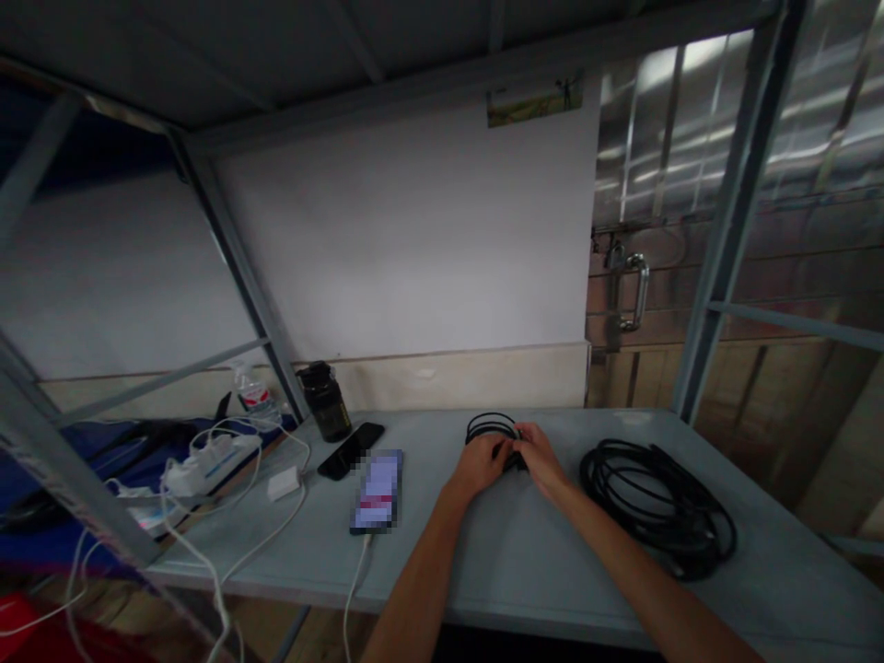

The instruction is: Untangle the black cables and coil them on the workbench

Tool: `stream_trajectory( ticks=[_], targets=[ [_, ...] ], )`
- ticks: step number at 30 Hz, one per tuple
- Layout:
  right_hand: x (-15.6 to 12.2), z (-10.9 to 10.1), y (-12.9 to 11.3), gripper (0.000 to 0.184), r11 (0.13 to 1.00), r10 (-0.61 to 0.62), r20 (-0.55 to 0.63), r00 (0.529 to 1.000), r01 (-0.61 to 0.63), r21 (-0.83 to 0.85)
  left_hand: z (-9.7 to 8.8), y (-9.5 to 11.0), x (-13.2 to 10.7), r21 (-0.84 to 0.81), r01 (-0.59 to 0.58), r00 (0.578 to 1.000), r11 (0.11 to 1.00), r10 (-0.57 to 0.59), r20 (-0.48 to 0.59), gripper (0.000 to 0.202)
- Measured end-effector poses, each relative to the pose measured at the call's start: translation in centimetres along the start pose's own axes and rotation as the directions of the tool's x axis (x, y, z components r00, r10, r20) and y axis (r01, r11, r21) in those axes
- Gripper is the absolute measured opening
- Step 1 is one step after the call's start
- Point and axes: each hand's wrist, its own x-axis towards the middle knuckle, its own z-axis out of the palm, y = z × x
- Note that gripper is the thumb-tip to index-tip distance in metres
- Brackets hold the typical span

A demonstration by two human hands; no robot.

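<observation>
A small coil of black cable [489, 427] lies on the grey table [525, 552] just beyond my hands. My left hand [482, 460] and my right hand [537, 455] meet at the near side of that coil, fingers closed round its strands. To the right lies a larger loose heap of black cable [656, 505], untouched.
A lit phone [377, 490] on a white charging lead and a dark phone [351, 449] lie to the left. Behind them stand a dark bottle [327, 401], a clear water bottle [254, 396] and a white power strip [211, 460] with plugs. Metal frame posts [725, 221] flank the table.
</observation>
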Motion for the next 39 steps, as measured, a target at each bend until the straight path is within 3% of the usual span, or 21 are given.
stream_trajectory(
  ticks=[2, 4, 11, 17, 22, 26, 29, 31, 35, 39],
  targets=[
    [0.2, 0.0, -0.4, 0.041, 1.000, 0.004, -0.115, 0.993, -0.007, -0.023, 0.0, 0.0, 0.0, 0.035, 0.009, 1.000, 0.999, -0.009, 0.019, 0.035],
    [0.2, 0.0, -0.8, 0.041, 0.999, -0.011, -0.157, 0.987, 0.003, -0.049, 0.0, 0.2, 0.0, 0.055, 0.013, 0.999, 0.998, -0.016, 0.041, 0.032],
    [0.0, -0.4, -1.2, 0.039, 0.953, -0.171, -0.055, 0.984, 0.151, -0.264, 0.1, 0.6, -0.3, 0.043, 0.024, 0.996, 0.999, -0.028, 0.082, 0.015],
    [-1.5, -2.4, -3.9, 0.042, 0.776, -0.417, 0.079, 0.906, 0.400, -0.488, 0.2, 0.3, -0.6, 0.051, -0.002, 0.992, 0.999, -0.004, 0.125, 0.035],
    [-5.7, -8.6, -7.4, 0.039, 0.464, -0.515, 0.283, 0.809, 0.541, -0.701, 0.2, 0.7, -0.7, 0.096, 0.015, 0.989, 0.995, -0.028, 0.142, 0.038],
    [-9.1, -15.4, -7.2, 0.053, 0.262, -0.431, 0.331, 0.840, 0.467, -0.845, 0.2, 1.1, -0.8, 0.105, 0.047, 0.986, 0.993, -0.062, 0.152, 0.036],
    [-10.6, -19.4, -5.5, 0.063, 0.188, -0.360, 0.340, 0.869, 0.425, -0.886, 0.3, 1.2, -0.8, 0.115, 0.078, 0.982, 0.990, -0.096, 0.163, 0.036],
    [-11.0, -20.8, -4.2, 0.065, 0.158, -0.342, 0.348, 0.873, 0.419, -0.894, 0.4, 1.2, -0.7, 0.110, 0.099, 0.979, 0.989, -0.116, 0.167, 0.038],
    [-11.3, -20.0, -3.4, 0.061, 0.098, -0.388, 0.375, 0.842, 0.442, -0.892, 0.3, 1.2, -0.8, 0.090, 0.118, 0.975, 0.989, -0.132, 0.178, 0.040],
    [-11.2, -15.4, -4.9, 0.049, 0.075, -0.389, 0.459, 0.799, 0.524, -0.848, 0.0, 1.5, -0.8, 0.075, 0.116, 0.974, 0.990, -0.128, 0.186, 0.032]
  ],
)
